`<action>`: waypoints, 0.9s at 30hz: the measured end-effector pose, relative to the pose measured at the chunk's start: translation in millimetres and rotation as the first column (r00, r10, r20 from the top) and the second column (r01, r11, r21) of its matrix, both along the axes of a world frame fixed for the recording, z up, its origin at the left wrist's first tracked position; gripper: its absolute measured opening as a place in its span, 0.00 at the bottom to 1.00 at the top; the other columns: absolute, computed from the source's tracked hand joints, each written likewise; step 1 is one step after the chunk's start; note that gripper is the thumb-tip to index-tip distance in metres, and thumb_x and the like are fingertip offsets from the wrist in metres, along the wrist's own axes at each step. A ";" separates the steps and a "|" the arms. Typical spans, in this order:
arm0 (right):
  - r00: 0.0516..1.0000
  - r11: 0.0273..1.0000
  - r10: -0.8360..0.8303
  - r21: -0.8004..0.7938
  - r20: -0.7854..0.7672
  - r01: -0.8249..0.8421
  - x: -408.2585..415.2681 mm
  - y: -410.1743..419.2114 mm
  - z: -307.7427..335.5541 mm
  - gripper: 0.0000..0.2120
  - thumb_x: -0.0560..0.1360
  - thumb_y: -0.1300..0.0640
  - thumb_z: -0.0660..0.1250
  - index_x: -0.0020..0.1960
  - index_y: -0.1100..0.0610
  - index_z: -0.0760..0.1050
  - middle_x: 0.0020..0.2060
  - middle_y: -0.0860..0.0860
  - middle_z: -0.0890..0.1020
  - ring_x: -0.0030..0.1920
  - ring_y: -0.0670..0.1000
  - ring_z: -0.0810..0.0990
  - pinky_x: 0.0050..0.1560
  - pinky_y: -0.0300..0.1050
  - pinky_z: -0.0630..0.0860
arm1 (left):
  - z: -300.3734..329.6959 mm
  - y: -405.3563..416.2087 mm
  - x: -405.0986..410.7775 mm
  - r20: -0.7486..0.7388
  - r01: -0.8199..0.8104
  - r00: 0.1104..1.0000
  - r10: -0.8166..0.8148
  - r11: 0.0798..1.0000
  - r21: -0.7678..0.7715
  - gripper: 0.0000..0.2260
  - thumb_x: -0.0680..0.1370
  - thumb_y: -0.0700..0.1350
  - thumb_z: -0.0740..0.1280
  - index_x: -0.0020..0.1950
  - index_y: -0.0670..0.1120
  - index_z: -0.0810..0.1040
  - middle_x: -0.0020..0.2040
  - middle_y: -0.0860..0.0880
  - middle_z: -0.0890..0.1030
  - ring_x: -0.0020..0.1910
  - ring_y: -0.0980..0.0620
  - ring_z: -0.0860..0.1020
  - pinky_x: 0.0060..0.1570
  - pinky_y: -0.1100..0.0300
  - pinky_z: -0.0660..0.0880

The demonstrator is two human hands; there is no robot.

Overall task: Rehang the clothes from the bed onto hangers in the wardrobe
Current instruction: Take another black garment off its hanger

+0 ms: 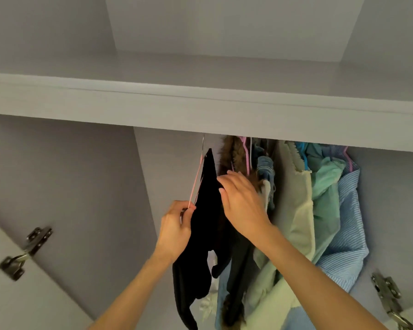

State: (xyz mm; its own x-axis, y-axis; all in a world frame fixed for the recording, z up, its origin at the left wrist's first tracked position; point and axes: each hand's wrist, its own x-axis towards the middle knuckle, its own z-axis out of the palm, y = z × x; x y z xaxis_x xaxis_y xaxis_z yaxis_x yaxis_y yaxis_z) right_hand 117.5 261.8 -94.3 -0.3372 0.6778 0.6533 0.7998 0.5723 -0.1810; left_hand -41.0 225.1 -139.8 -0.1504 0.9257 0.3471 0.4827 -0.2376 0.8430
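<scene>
Overhead, soft black garment point(205, 210), thin pink hanger point(196, 182), left hand point(174, 232) pinching

No text, label, brand, number or sign can be read anywhere in this view, neither on the hanging clothes nor on the wardrobe's panels

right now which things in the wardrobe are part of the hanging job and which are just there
In the job:
- black garment, draped on the pink hanger
- left hand, pinching the hanger's lower end
- right hand, fingers laid on the garment's top edge

Just there:
- clothes already hung: fur-trimmed piece, pale green garment, blue striped shirt
- shelf
- door hinges
</scene>
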 end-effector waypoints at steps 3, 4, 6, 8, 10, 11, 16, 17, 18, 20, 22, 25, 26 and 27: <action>0.966 0.817 -0.068 -0.570 -0.249 -0.090 -50.7 9.3 6.7 0.21 0.80 0.56 0.56 0.70 0.64 0.63 0.65 0.58 0.72 0.66 0.57 0.69 0.68 0.49 0.66 | -17.4 -28.3 -17.9 -0.027 -0.028 0.999 0.027 0.999 -0.024 0.07 0.79 0.36 0.60 0.46 0.47 0.74 0.45 0.51 0.76 0.44 0.60 0.75 0.43 0.75 0.68; 0.916 0.664 -0.158 -0.726 -0.370 -0.179 -67.3 11.5 6.2 0.21 0.80 0.56 0.57 0.70 0.64 0.62 0.64 0.58 0.72 0.67 0.56 0.69 0.68 0.51 0.65 | -22.8 -37.3 -25.2 -0.044 -0.044 0.998 0.042 0.998 -0.037 0.08 0.79 0.36 0.60 0.45 0.47 0.74 0.44 0.51 0.76 0.44 0.60 0.75 0.43 0.75 0.68; 0.698 0.443 -0.368 -0.775 -0.615 -0.450 -97.9 11.8 3.1 0.14 0.79 0.59 0.60 0.60 0.66 0.69 0.51 0.58 0.76 0.59 0.56 0.75 0.63 0.53 0.71 | -32.8 -55.7 -40.3 -0.084 -0.076 0.994 0.072 0.996 -0.049 0.08 0.79 0.36 0.60 0.44 0.48 0.74 0.44 0.53 0.75 0.44 0.60 0.74 0.44 0.75 0.67; 0.505 0.310 -0.515 -0.700 -0.693 -0.644 -123.7 8.4 -3.9 0.08 0.78 0.63 0.61 0.56 0.65 0.69 0.41 0.56 0.74 0.48 0.54 0.78 0.50 0.49 0.78 | -43.2 -72.7 -55.5 -0.118 -0.123 0.986 0.114 0.990 -0.066 0.08 0.79 0.37 0.61 0.44 0.49 0.74 0.43 0.55 0.75 0.44 0.59 0.74 0.45 0.75 0.66; 0.509 0.238 -0.550 -0.709 -0.662 -0.664 -144.0 2.0 -15.2 0.09 0.78 0.64 0.62 0.57 0.65 0.69 0.40 0.56 0.75 0.40 0.51 0.78 0.40 0.44 0.78 | -53.2 -89.2 -69.4 -0.146 -0.162 0.978 0.146 0.982 -0.101 0.06 0.79 0.39 0.61 0.46 0.48 0.76 0.44 0.56 0.74 0.45 0.58 0.74 0.47 0.75 0.65; 0.544 0.216 -0.546 -0.734 -0.637 -0.644 -153.3 -2.3 -20.8 0.09 0.77 0.65 0.62 0.56 0.65 0.69 0.39 0.56 0.75 0.37 0.50 0.78 0.37 0.42 0.77 | -57.0 -97.4 -75.9 -0.163 -0.174 0.975 0.154 0.978 -0.116 0.05 0.79 0.40 0.62 0.48 0.47 0.77 0.44 0.56 0.74 0.46 0.58 0.74 0.48 0.75 0.65; 0.751 0.089 -0.399 -0.837 -0.527 -0.540 -189.5 -33.4 -46.5 0.01 0.77 0.64 0.63 0.47 0.62 0.72 0.35 0.53 0.76 0.30 0.47 0.71 0.31 0.38 0.71 | -64.5 -140.2 -98.3 -0.237 -0.273 0.945 0.224 0.942 -0.197 0.11 0.80 0.47 0.61 0.55 0.43 0.79 0.50 0.49 0.78 0.51 0.55 0.74 0.50 0.75 0.63; 0.796 0.079 -0.333 -0.856 -0.505 -0.510 -193.3 -41.8 -52.0 0.01 0.77 0.64 0.62 0.46 0.61 0.72 0.35 0.53 0.77 0.29 0.47 0.69 0.31 0.38 0.69 | -65.8 -152.7 -101.7 -0.243 -0.349 0.924 0.297 0.913 -0.211 0.12 0.80 0.47 0.60 0.56 0.44 0.79 0.52 0.49 0.78 0.52 0.56 0.74 0.51 0.75 0.63; 0.822 0.097 -0.285 -0.868 -0.493 -0.488 -193.0 -45.8 -56.7 0.02 0.77 0.64 0.61 0.46 0.60 0.72 0.34 0.52 0.78 0.28 0.47 0.68 0.30 0.38 0.67 | -66.3 -160.9 -106.1 -0.250 -0.404 0.903 0.349 0.886 -0.226 0.12 0.80 0.48 0.60 0.58 0.45 0.78 0.54 0.50 0.78 0.53 0.57 0.74 0.52 0.74 0.63; 0.868 0.109 -0.168 -0.884 -0.468 -0.455 -188.2 -56.4 -69.9 0.06 0.78 0.64 0.59 0.44 0.58 0.73 0.34 0.52 0.79 0.27 0.46 0.66 0.28 0.38 0.64 | -72.4 -185.9 -109.6 -0.257 -0.513 0.854 0.452 0.814 -0.274 0.13 0.81 0.48 0.58 0.61 0.47 0.77 0.57 0.53 0.77 0.56 0.58 0.73 0.56 0.71 0.64; 0.902 0.090 -0.010 -0.899 -0.431 -0.429 -178.4 -66.6 -84.6 0.07 0.79 0.62 0.58 0.46 0.59 0.75 0.36 0.52 0.80 0.26 0.46 0.64 0.25 0.38 0.62 | -82.9 -213.6 -105.0 -0.253 -0.596 0.803 0.540 0.743 -0.306 0.13 0.81 0.47 0.57 0.62 0.48 0.76 0.59 0.53 0.76 0.58 0.56 0.73 0.57 0.68 0.65; 0.884 0.067 0.319 -0.922 -0.343 -0.382 -168.6 -84.4 -101.3 0.10 0.79 0.58 0.59 0.47 0.60 0.78 0.36 0.56 0.81 0.27 0.47 0.65 0.27 0.39 0.63 | -101.3 -252.6 -84.3 -0.258 -0.722 0.689 0.677 0.613 -0.320 0.12 0.81 0.45 0.58 0.62 0.49 0.75 0.63 0.51 0.73 0.63 0.51 0.70 0.60 0.64 0.64; 0.851 0.074 0.430 -0.928 -0.300 -0.365 -169.0 -91.6 -103.0 0.12 0.79 0.57 0.59 0.45 0.59 0.80 0.33 0.58 0.79 0.28 0.48 0.66 0.30 0.40 0.63 | -105.9 -264.6 -78.0 -0.274 -0.767 0.638 0.720 0.560 -0.315 0.12 0.80 0.43 0.59 0.62 0.48 0.75 0.64 0.49 0.72 0.65 0.50 0.68 0.61 0.63 0.62; 0.807 0.079 0.527 -0.931 -0.265 -0.357 -170.9 -99.9 -102.2 0.13 0.79 0.55 0.59 0.43 0.58 0.81 0.30 0.57 0.77 0.29 0.49 0.67 0.32 0.40 0.64 | -109.4 -276.6 -73.4 -0.292 -0.808 0.583 0.758 0.506 -0.302 0.12 0.80 0.42 0.60 0.62 0.47 0.76 0.66 0.48 0.71 0.66 0.48 0.66 0.62 0.62 0.61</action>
